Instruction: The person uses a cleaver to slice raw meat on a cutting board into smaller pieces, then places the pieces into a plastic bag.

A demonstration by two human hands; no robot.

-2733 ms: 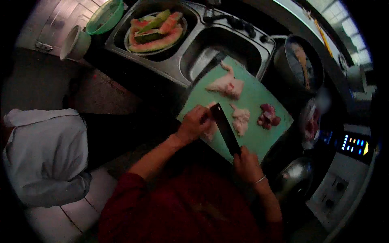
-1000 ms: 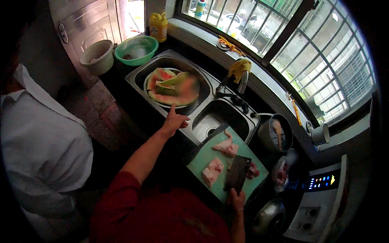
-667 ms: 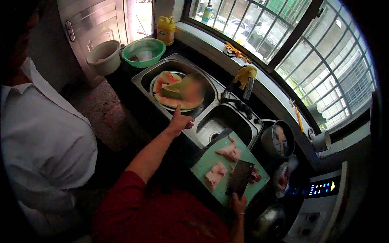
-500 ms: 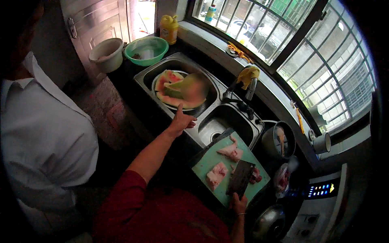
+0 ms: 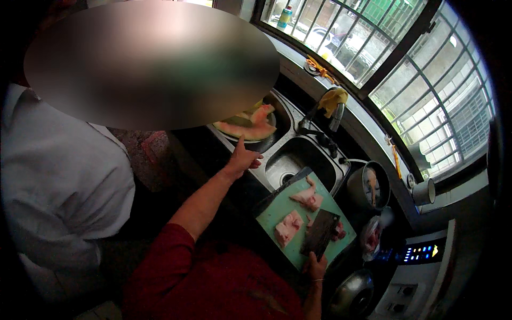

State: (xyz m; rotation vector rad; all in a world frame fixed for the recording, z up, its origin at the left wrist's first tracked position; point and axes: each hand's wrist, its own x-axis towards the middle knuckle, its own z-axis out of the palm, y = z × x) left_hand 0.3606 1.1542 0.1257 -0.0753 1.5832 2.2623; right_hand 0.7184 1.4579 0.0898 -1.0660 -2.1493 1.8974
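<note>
My right hand grips the handle of a cleaver, its dark broad blade lying low over a green cutting board. A pale fatty piece of meat lies left of the blade, and a second piece of meat lies farther back. Small dark red meat bits show at the blade's right edge. My left hand is empty, its index finger stretched toward watermelon rinds in a bowl in the left sink basin. The fingertip appears near the bowl; whether it touches cannot be told.
A metal double sink with a faucet stands beyond the board. To the right are a pot, a bag of meat and a round metal lid. A person in a white shirt stands at left; a blurred patch hides the upper left.
The view has shifted slightly. The person in white has leaned in, and a blurred patch now covers the basins and part of the rinds. My hands hold nearly the same pose.
</note>
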